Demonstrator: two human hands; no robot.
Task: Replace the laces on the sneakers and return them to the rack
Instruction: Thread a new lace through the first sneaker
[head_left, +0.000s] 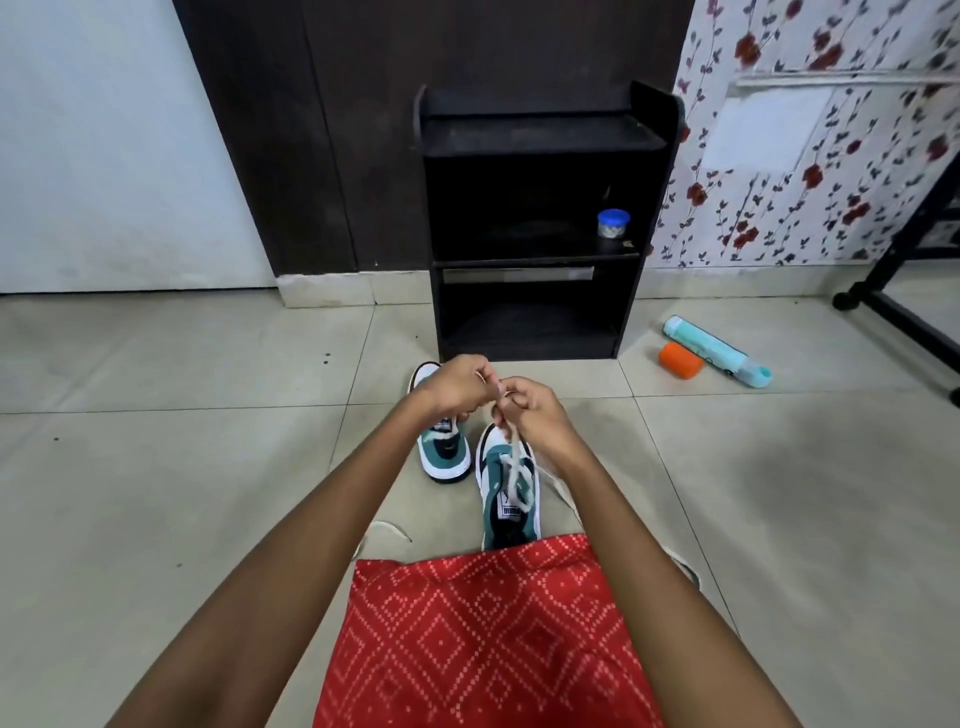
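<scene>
Floor (208, 467): pale beige glossy tiles with dark grout lines. Directly ahead of you a black wooden shelf rack (540, 140) stands on it, and a small clear jar with a blue lid (613, 223) sits on its middle shelf, right side. Just in front of the rack, two sneakers rest on their soles, close but apart: a green-and-white left sneaker (444, 457) and a green-and-white right sneaker (493, 525), which carries an off-white lace (511, 467). Loose off-white lace strands (387, 530) lie on the tiles on both sides of it. To your right, an orange cylinder (680, 360) lies just beside a mint-green tube (714, 351). A black stand foot (852, 300) rests at far right.

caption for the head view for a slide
Left hand and right hand pinch a white lace above the nearer sneaker, the other sneaker beside it, near the rack.
</scene>
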